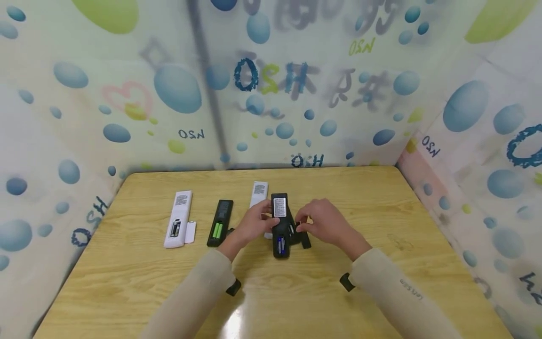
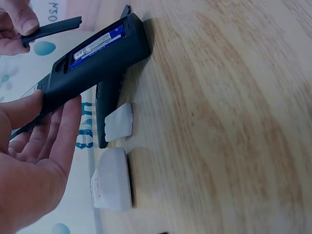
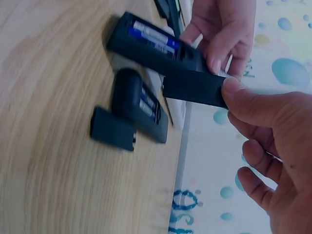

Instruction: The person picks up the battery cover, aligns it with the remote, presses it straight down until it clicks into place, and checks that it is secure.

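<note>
My left hand (image 1: 253,222) grips a black remote (image 1: 280,226) by its upper part, back side up; two blue-and-silver batteries (image 3: 152,37) show in its uncovered compartment. Between thumb and fingers, my right hand (image 1: 328,221) pinches a flat black cover (image 3: 195,88), held beside the remote and apart from it in the left wrist view (image 2: 52,29). Below them on the table lies another black remote (image 3: 137,105) with batteries showing, and a loose black cover (image 3: 112,129) touches it.
On the wooden table (image 1: 139,273), to the left, lie a white remote (image 1: 178,219) with its white cover (image 1: 190,232) beside it and a black remote (image 1: 220,222) with green batteries. Another white remote (image 1: 259,192) lies behind my left hand. A patterned wall (image 1: 271,117) stands behind.
</note>
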Demonstrator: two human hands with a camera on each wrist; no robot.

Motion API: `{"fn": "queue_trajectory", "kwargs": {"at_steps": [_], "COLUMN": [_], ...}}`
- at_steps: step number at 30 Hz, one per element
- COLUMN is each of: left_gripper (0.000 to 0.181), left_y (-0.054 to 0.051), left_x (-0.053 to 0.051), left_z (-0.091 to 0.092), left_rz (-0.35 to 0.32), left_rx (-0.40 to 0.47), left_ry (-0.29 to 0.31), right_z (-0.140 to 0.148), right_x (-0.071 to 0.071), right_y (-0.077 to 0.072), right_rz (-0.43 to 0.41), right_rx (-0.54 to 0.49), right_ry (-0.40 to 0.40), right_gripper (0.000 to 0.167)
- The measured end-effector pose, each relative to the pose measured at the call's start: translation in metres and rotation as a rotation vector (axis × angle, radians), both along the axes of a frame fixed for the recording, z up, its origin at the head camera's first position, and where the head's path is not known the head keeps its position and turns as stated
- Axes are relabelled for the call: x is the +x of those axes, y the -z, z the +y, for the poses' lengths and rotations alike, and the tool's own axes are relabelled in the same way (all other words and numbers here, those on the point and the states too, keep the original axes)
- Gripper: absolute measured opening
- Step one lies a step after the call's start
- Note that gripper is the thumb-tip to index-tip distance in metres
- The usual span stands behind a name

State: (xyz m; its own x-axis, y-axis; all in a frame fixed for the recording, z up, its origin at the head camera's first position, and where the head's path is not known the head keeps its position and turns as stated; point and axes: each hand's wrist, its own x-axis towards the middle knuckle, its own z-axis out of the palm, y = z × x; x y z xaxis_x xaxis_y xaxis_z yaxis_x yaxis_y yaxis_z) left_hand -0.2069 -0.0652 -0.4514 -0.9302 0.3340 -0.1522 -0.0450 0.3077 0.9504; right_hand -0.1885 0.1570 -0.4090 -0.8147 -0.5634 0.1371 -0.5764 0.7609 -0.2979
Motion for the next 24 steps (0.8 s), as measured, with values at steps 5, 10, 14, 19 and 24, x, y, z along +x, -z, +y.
{"fn": "queue_trajectory", "kwargs": {"at_steps": [5,10,14,19,24], "left_gripper": [0.036,0.036,0.035,0.038,0.039], "left_y": [0.002,0.002,0.003,0.000,0.001], "left_x": [0.001,0.001,0.000,0.002,0.001], "left_z": [-0.001,-0.001,0.000,-0.001,0.000], "left_rz": [0.013,0.047,0.065,0.100,0.109], "left_rx": [0.005,0.016,0.018,0.002,-0.009], "left_ry": [0.005,0.036,0.042,0.050,0.051], "right_z": [-0.011,-0.019,-0.025,-0.031,-0.033], "right_x": [0.005,0.006,0.007,0.009,0.007], "right_y": [0.000,0.000,0.001,0.004,0.010], "right_rz": [-0.016,-0.045,-0.038,-0.014,-0.020], "right_rx": [-0.005,-0.005,-0.013,0.002,0.000], "right_ry": [-0.032,-0.050,-0.064,-0.069,-0.071], "right_gripper": [0.013,0.013,0.014,0.015,0.015]}}
